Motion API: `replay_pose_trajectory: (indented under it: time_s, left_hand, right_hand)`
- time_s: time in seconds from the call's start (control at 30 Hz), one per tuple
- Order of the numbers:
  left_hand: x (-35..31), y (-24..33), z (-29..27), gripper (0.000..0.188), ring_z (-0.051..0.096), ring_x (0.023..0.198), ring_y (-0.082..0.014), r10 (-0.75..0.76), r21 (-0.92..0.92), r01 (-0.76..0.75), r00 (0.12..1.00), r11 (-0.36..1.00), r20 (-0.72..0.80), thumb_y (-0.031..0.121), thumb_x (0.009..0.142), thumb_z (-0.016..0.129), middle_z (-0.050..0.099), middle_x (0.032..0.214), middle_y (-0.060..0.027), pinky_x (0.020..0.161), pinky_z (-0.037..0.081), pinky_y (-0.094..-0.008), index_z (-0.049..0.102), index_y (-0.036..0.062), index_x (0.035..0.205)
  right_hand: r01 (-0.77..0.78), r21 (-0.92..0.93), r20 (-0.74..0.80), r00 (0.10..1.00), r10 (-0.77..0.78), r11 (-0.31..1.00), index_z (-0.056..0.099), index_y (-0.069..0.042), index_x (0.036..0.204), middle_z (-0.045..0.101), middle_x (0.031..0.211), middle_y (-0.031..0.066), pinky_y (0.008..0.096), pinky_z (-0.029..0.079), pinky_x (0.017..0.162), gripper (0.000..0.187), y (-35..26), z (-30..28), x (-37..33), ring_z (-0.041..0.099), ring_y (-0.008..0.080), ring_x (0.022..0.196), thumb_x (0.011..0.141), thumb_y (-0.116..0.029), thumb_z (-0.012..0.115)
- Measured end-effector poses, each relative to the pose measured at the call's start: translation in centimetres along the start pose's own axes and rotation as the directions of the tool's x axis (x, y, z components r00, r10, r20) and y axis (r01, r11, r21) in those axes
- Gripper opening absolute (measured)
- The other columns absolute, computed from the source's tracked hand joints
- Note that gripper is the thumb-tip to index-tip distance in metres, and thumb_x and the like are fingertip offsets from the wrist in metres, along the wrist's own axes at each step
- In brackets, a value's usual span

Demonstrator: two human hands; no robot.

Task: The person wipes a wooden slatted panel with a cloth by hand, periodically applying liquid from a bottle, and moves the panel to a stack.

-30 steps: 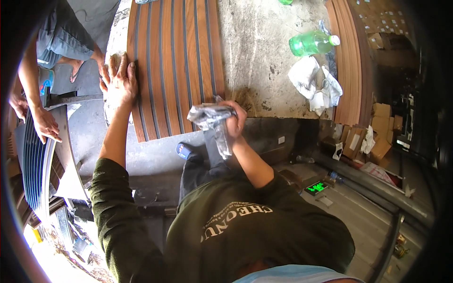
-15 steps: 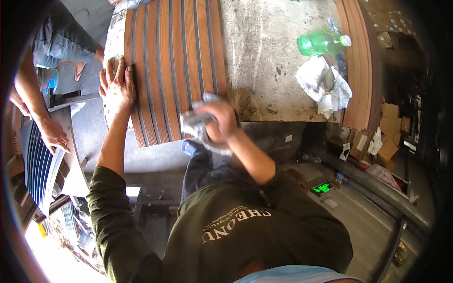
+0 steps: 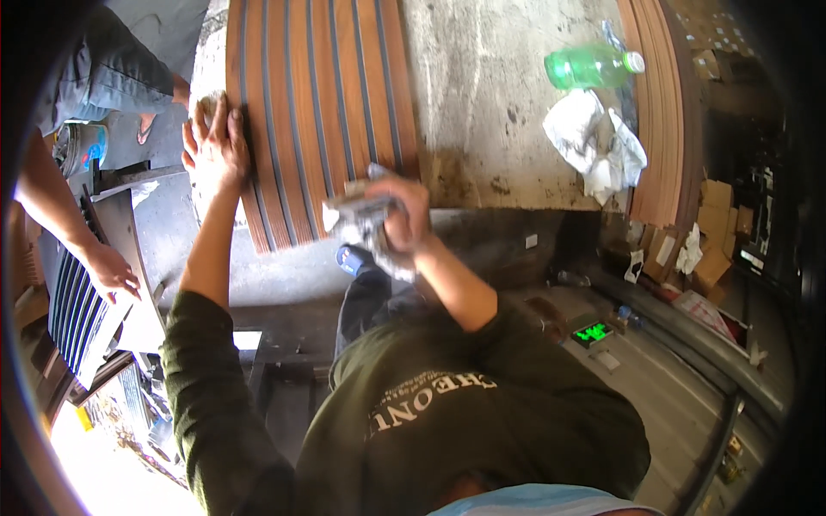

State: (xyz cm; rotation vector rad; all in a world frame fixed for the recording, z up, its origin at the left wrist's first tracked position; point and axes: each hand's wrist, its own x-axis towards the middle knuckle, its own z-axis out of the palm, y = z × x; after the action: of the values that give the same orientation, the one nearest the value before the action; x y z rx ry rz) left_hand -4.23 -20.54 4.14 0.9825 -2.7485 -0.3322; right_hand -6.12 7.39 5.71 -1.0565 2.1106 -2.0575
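Note:
A brown wood-grain slatted panel [image 3: 301,112] with dark grooves lies on the worn, pale worktable [image 3: 482,103]. My left hand [image 3: 217,153] rests flat with its fingers apart, on the table's left margin and against the panel's long left edge. In my right hand [image 3: 406,211] is a crumpled grey-white rag [image 3: 366,225], gripped at the panel's near right corner. The rag hides that corner, and some of my right fingers are hidden behind it.
A green bottle [image 3: 589,67] with a white cap lies on the table beside a crumpled white cloth [image 3: 594,142]. Stacked brown boards [image 3: 658,129] line the right side. At left, a co-worker's hand [image 3: 112,273] is over another, dark ribbed panel [image 3: 73,314].
My right hand and the rag have shifted slightly left at the panel's near end. My left hand stays put. The co-worker's hand has moved slightly toward me.

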Motion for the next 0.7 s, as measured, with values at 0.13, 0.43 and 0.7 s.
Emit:
replay_pose_trajectory:
  time_s: [0.13,0.43,0.7]
  left_hand:
    - [0.8,-1.5,1.3,0.045,0.022,0.132,-0.034,-0.09,-0.011,0.09,0.991,0.996,-0.098,0.049,0.091,0.038,0.03,0.145,-0.0025,0.104,0.016,-0.0558,0.046,0.0299,0.132]
    - [0.5,-1.4,1.3,0.046,0.023,0.132,-0.0351,-0.059,-0.02,0.057,0.993,0.998,-0.107,0.048,0.091,0.039,0.03,0.145,-0.0022,0.103,0.018,-0.0562,0.046,0.0283,0.133]
    - [0.4,0.5,-1.2,0.067,0.013,0.138,-0.0316,-0.092,0.084,0.086,0.993,0.993,0.07,0.061,0.086,0.039,0.024,0.149,-0.0015,0.106,0.01,-0.0603,0.034,0.0216,0.14]
  right_hand:
    - [-0.243,0.159,-0.049,0.966,0.253,0.957,0.064,0.002,0.085,0.066,0.074,0.014,0.0322,0.05,0.062,0.031,2.8,0.2,3.7,0.064,0.0212,0.068,0.072,-0.019,0.045]
    - [-0.123,0.127,0.092,0.989,0.112,0.984,0.063,-0.003,0.081,0.066,0.072,0.0126,0.0344,0.051,0.06,0.022,-0.1,4.9,2.2,0.064,0.0242,0.062,0.073,-0.014,0.046]
    - [0.09,-0.148,0.171,0.983,-0.064,0.985,0.062,-0.002,0.087,0.065,0.078,0.0171,0.0385,0.052,0.063,0.022,4.4,5.4,13.4,0.064,0.032,0.069,0.068,-0.007,0.052]
